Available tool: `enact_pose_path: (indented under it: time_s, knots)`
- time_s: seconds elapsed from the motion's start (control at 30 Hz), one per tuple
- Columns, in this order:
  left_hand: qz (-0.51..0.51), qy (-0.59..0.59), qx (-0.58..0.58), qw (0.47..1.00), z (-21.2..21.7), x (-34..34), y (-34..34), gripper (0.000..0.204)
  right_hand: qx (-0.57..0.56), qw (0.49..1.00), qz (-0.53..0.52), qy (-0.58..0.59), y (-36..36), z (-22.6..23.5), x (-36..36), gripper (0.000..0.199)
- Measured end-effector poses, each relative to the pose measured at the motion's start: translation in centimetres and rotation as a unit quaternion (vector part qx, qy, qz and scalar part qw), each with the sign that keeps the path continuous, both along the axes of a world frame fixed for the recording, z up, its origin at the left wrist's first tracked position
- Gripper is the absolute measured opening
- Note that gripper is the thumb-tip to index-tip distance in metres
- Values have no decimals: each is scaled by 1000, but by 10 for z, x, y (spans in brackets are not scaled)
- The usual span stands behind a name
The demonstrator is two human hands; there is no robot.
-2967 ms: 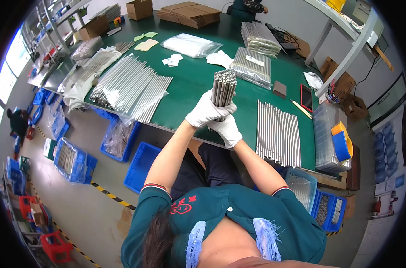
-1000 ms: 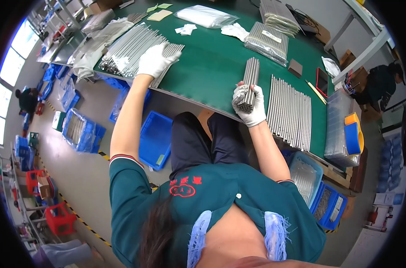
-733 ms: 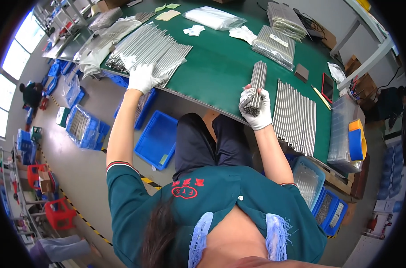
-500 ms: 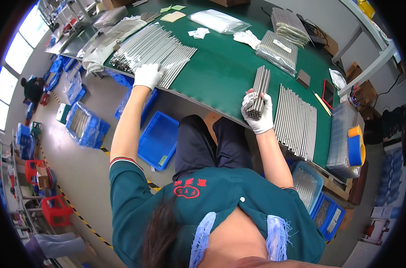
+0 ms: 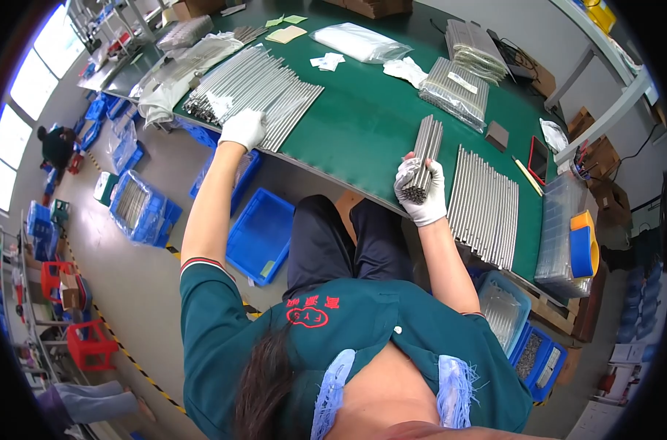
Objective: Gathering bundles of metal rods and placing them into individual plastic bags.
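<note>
My right hand (image 5: 425, 203), in a white glove with some bare fingertips, is wrapped round a bundle of thin metal rods (image 5: 429, 143) tilted above the table's near edge. My left hand (image 5: 244, 130), also gloved, rests at the near side of a wide pile of metal rods (image 5: 253, 81). Its fingers are curled together against the rods; whatever lies under them is hidden. To the right of the bundle, a row of metal rods (image 5: 484, 205) lies side by side on the green table (image 5: 348, 125).
Bagged rods (image 5: 454, 88) and a white plastic bag (image 5: 359, 38) lie farther back. A dark block (image 5: 497, 136), a red-edged phone-like device (image 5: 539, 159) and a clear plastic box (image 5: 563, 242) with tape rolls (image 5: 584, 242) are at the right. A blue bin (image 5: 260, 235) stands below the table edge.
My left hand has shifted slightly down and left along the pile's near side. The bundle in my right hand stays held, a touch lower and more upright.
</note>
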State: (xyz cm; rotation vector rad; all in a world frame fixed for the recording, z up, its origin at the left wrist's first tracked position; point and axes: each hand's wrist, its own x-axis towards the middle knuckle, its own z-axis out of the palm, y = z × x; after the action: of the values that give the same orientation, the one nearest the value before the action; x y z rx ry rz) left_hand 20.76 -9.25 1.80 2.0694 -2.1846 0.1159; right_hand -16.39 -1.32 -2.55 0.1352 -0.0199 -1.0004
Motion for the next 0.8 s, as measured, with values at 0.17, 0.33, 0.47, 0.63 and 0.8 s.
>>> enact_pose_path:
  time_s: [0.17,0.33,0.47,0.63,0.8]
  knots:
    - [-52,-80,-322,942,-4,-4,1,9,0,1000,-6,18,0,0,1,32]
    - [-197,31,-327,924,12,-78,11,14,-2,1000,-2,17,2,1,-1,31]
    - [-264,64,-190,943,-5,-127,30,11,-15,999,26,-15,-2,-5,-2,30]
    - [-233,99,-182,950,-35,-142,29,11,-81,994,-13,78,6,-6,0,31]
    - [-223,59,-153,961,-30,-152,11,12,-223,883,-69,407,24,15,15,41]
